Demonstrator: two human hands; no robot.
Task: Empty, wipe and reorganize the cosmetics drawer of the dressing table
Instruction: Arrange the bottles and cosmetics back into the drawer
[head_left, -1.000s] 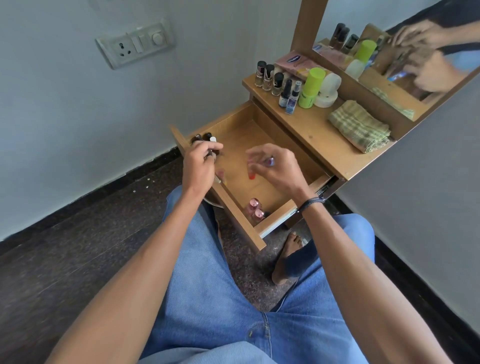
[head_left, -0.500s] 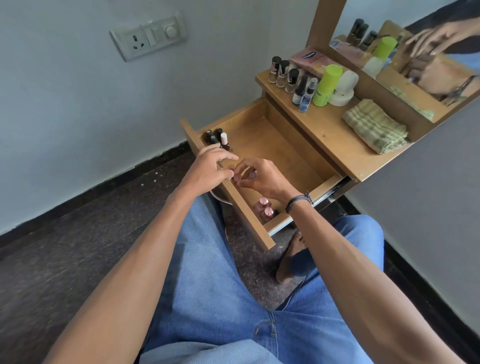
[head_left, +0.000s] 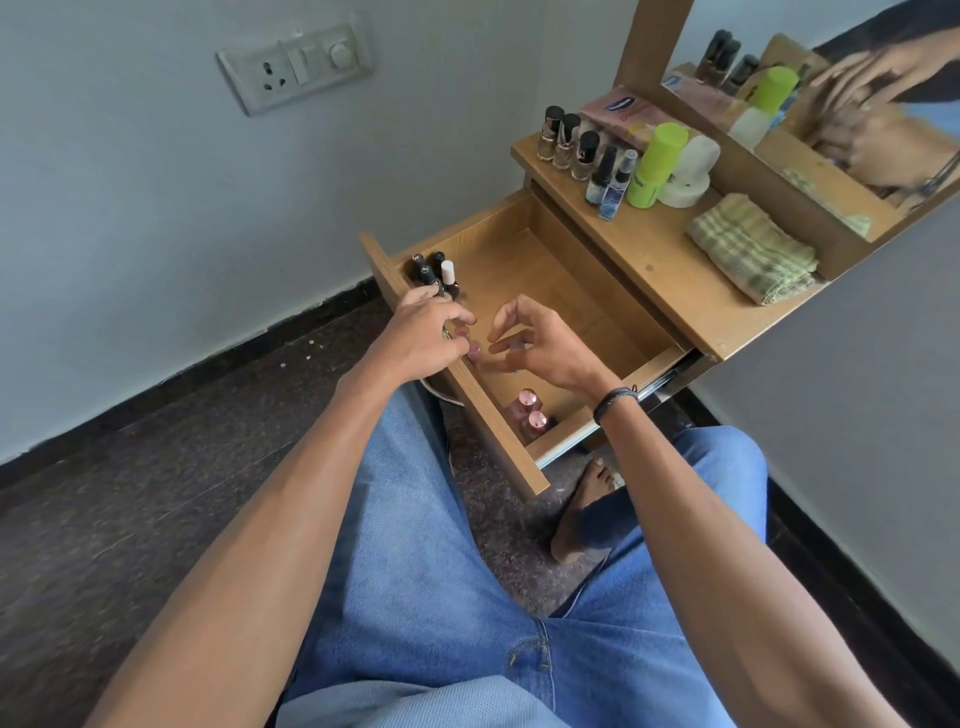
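Taking the drawer as the landmark, and starting nearest the person: two pink-capped bottles stand upright, touching each other, in its near right corner, against the front panel. A little farther in, both hands meet over the front panel near its middle. The left hand reaches across the panel's top edge with its fingers curled down and close together; something small and pinkish shows at its fingertips just inside the panel, but whether it is pinched there or only touched I cannot tell. The right hand hangs inside the drawer just beside it, thumb and forefinger bent into a loose open ring, the other fingers stretched toward the left fingertips; it appears to hold nothing. The coming move seems to turn on that small gap: the pinkish thing lies to the left of the right hand's pinch and almost under the left fingers, so the left hand is nearer. Farther along the front panel, in the drawer's left corner, a cluster of dark bottles, one white-capped, stands upright, just beyond the left knuckles. The drawer floor behind is bare. Beyond the drawer, on the tabletop, more bottles, a green tube and a folded cloth wait, so the refilling looks only partly done.
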